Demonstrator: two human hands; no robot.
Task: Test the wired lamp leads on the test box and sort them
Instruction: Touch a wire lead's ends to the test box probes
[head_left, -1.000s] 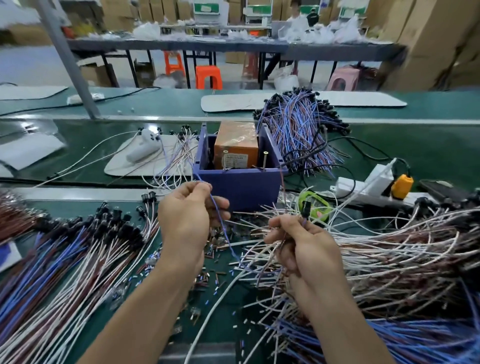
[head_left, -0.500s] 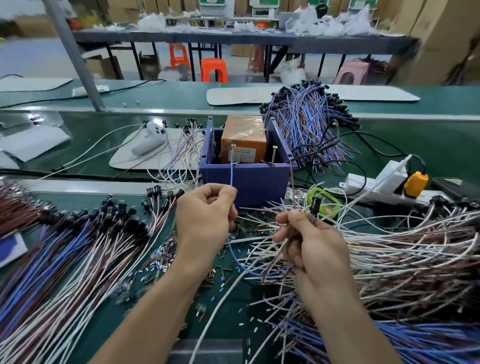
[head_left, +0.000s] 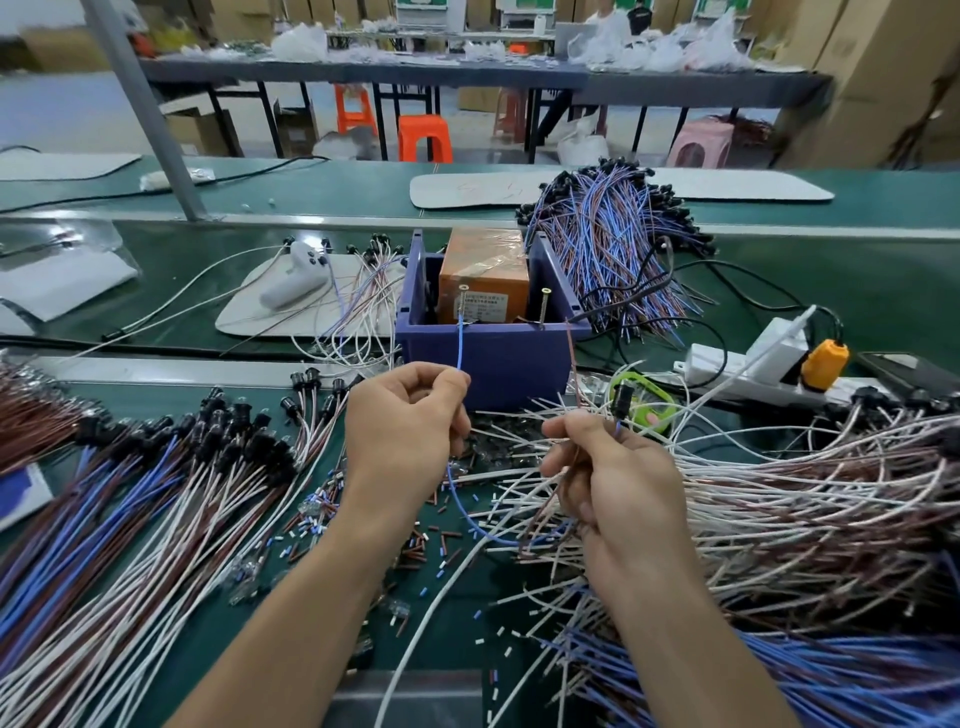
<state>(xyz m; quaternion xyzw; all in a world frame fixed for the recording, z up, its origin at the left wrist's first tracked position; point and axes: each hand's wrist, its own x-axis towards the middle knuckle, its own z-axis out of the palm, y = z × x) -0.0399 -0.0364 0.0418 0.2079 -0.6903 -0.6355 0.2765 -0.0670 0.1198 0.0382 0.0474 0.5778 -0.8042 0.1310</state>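
The purple test box (head_left: 493, 358) stands mid-bench with an orange block and two upright screw posts inside. My left hand (head_left: 402, 434) pinches the blue lead (head_left: 460, 343) of one lamp; its tip reaches up to the left screw post (head_left: 462, 304). My right hand (head_left: 608, 467) pinches the same lamp's brown lead (head_left: 571, 358), whose tip rises beside the box's right front corner, short of the right screw post (head_left: 544, 306). The lamp's black holder (head_left: 622, 401) sticks up above my right fingers. The blue wire loops down between both hands.
Sorted leads with black holders (head_left: 156, 493) fan out at left. A big tangle of white and brown leads (head_left: 779, 493) lies at right, blue ones at the bottom right. Another bundle (head_left: 608, 244) sits behind the box. A power strip (head_left: 753, 364) lies right of it. Cut insulation bits litter the mat.
Both hands rose toward the box. The blue lead's tip went from near my left hand up to the left screw post; the brown lead now stands upright near the box.
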